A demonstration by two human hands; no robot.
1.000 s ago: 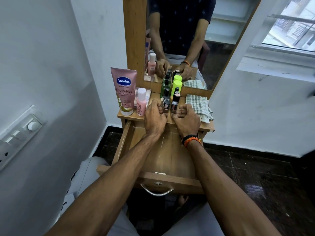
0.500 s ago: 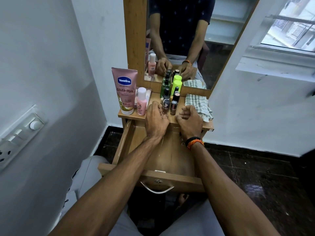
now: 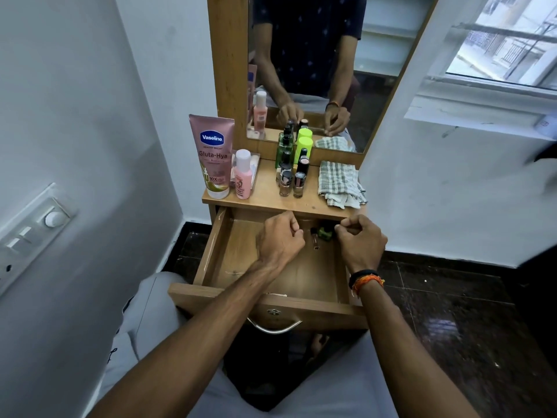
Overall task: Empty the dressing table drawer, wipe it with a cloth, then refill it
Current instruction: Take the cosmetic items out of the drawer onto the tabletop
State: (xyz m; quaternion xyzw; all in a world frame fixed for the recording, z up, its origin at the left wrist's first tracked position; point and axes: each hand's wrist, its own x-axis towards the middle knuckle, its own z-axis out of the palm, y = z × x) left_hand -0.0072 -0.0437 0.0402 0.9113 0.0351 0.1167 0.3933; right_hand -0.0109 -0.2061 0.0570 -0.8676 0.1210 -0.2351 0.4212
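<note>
Lying in the open drawer (image 3: 211,251), maybe two small bottles (image 3: 320,235); both hands fisted

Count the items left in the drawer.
2: a small vial and a green item, side by side at the back of the drawer, between the left hand and right hand. More may hide under the tabletop.

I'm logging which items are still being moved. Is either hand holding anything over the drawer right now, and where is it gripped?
It cannot be told. The left hand and right hand are both curled above the drawer, but nothing shows in their fingers.
</note>
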